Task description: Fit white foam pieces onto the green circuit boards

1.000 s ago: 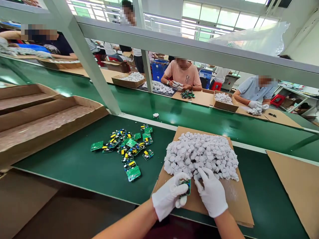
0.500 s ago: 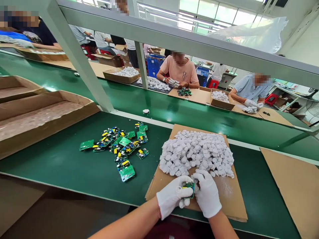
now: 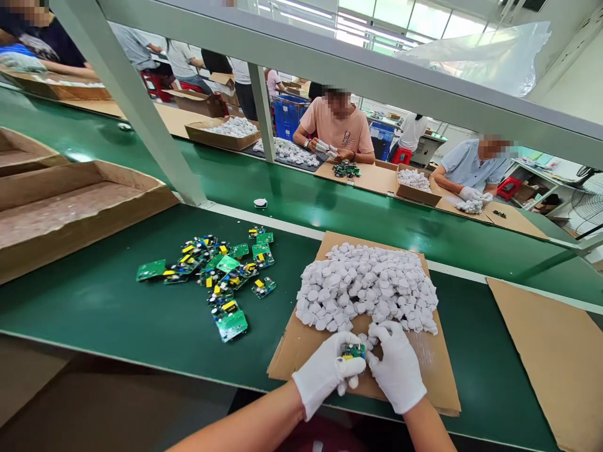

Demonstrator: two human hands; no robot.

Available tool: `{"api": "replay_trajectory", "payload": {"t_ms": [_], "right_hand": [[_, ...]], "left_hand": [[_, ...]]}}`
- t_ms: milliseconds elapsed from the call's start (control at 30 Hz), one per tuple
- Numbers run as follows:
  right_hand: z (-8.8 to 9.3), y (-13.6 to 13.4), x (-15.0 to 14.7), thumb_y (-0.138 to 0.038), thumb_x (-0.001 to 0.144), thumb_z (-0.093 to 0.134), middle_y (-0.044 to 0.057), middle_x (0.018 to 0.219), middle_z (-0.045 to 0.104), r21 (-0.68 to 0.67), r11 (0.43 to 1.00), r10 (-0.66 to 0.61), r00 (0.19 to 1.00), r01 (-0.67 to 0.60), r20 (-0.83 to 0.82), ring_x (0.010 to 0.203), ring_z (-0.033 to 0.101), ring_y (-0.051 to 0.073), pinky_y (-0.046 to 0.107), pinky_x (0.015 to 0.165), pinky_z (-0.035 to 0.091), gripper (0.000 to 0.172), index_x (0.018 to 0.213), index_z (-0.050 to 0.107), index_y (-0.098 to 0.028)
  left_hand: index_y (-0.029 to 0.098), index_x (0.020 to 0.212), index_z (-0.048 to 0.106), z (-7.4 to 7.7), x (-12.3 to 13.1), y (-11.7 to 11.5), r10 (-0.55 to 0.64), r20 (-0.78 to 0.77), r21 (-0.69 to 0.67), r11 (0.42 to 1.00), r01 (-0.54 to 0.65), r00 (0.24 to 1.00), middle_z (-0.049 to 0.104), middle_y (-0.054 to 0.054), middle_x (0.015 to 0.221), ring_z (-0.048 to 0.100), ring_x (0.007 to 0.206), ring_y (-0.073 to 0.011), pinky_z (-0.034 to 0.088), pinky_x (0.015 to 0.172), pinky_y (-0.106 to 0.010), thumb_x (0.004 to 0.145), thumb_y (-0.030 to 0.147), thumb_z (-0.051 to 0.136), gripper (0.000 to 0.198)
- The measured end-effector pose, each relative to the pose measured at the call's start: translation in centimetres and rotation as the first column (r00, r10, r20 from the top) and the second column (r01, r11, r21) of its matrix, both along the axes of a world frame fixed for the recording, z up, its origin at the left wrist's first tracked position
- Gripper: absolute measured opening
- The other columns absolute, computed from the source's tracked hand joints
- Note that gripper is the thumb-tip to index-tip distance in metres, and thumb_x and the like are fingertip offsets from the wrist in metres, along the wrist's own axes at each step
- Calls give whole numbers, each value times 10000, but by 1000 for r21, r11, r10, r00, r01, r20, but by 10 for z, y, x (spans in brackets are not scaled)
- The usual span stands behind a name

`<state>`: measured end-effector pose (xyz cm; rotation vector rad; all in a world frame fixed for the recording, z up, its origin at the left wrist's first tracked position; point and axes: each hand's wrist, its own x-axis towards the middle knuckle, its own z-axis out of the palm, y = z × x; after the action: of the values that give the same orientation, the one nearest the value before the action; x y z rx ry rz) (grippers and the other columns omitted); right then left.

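Note:
My left hand (image 3: 325, 370), in a white glove, is closed around a small green circuit board (image 3: 353, 351) with a yellow component on it. Close by on the right, my gloved right hand (image 3: 396, 364) has its fingers curled, with a small white piece (image 3: 365, 342) at the fingertips. The glove partly covers that piece. Just beyond both hands, a heap of small white round pieces (image 3: 367, 289) lies on stacked cardboard sheets (image 3: 433, 370). More circuit boards (image 3: 217, 270) are piled loosely to the left on the green bench top.
Open cardboard boxes (image 3: 85, 207) stand at the left. Another cardboard sheet (image 3: 551, 351) lies at the right. A grey metal frame (image 3: 146, 113) crosses above the bench. Across it, people work with boxes of white pieces (image 3: 414, 179), and one white disc (image 3: 260, 203) lies alone.
The view has shifted a little, so the bench things sit further left. My left hand still holds the circuit board, now turned slightly. My right hand's fingers remain beside it.

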<state>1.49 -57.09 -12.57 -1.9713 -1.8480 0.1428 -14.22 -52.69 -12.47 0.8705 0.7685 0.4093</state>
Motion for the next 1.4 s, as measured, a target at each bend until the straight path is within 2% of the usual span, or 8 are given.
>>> {"api": "replay_trajectory", "payload": {"t_ms": [200, 367, 600, 700, 900, 1033, 1233, 1400], "right_hand": [[-5, -4, 16, -128, 705, 584, 15, 779, 562, -28, 992, 118, 990, -121, -75, 722, 535, 158, 281, 687, 454, 121, 785, 530, -201], [-2, -3, 20, -92, 709, 547, 35, 918, 585, -71, 988, 135, 991, -136, -16, 830, 556, 177, 284, 736, 458, 456, 1137, 522, -249], [-2, -3, 21, -116, 681, 549, 3, 800, 570, -32, 983, 179, 982, -181, -56, 728, 545, 146, 252, 671, 439, 162, 811, 552, -212], [-4, -6, 24, -172, 683, 590, 18, 851, 599, -31, 992, 118, 986, -123, -118, 766, 569, 168, 284, 705, 456, 344, 1024, 559, -211], [5, -13, 45, -268, 815, 510, 39, 797, 608, -63, 998, -43, 952, 26, -302, 669, 575, 161, 278, 610, 479, 178, 943, 613, -201], [-5, -35, 49, -272, 830, 487, 104, 1059, 616, 56, 985, -163, 987, 163, 0, 943, 577, 261, 415, 820, 459, 294, 1089, 614, -215], [-27, -64, 21, -301, 748, 573, 50, 1432, 349, -76, 991, 125, 967, -111, 220, 1297, 306, 337, 496, 1037, 287, 724, 1406, 285, -206], [-24, -64, 37, -409, 800, 514, 120, 1421, 352, -39, 991, -111, 950, 128, 291, 1283, 327, 358, 544, 1046, 228, 702, 1410, 275, -158]], "left_hand": [[162, 879, 431, 8, -2, 0, -1, -36, 14, 1000, 2, 999, 503, 75, 572, 435, 370, -26, 263, 311, -127, 622, 197, 610, 315], [167, 878, 427, 9, 5, -2, -76, -26, 52, 996, 77, 997, 502, 85, 523, 439, 368, -38, 292, 323, -128, 611, 159, 595, 315], [172, 846, 422, 5, 10, -1, -54, -27, 10, 998, 54, 998, 530, 84, 543, 400, 308, -23, 231, 287, -139, 645, 199, 607, 275], [172, 861, 420, 5, 9, -1, -47, -34, 12, 999, 47, 998, 524, 92, 530, 376, 288, -19, 235, 285, -141, 649, 202, 616, 289], [162, 863, 429, 6, 8, 0, -68, -42, 22, 997, 69, 997, 507, 89, 519, 390, 295, -25, 257, 280, -138, 642, 207, 613, 291], [166, 855, 431, 6, 6, 1, -27, 7, 4, 1000, 27, 1000, 542, 51, 657, 472, 361, -27, 286, 293, -127, 620, 227, 646, 325], [170, 879, 412, 5, 6, 1, -72, 86, -10, 997, 74, 994, 600, -51, 972, 521, 393, -23, 304, 285, -127, 609, 226, 638, 357], [170, 964, 404, 12, 1, 4, -50, 56, -20, 999, 51, 997, 608, -89, 1010, 536, 412, -43, 306, 292, -138, 627, 231, 626, 408]]}}
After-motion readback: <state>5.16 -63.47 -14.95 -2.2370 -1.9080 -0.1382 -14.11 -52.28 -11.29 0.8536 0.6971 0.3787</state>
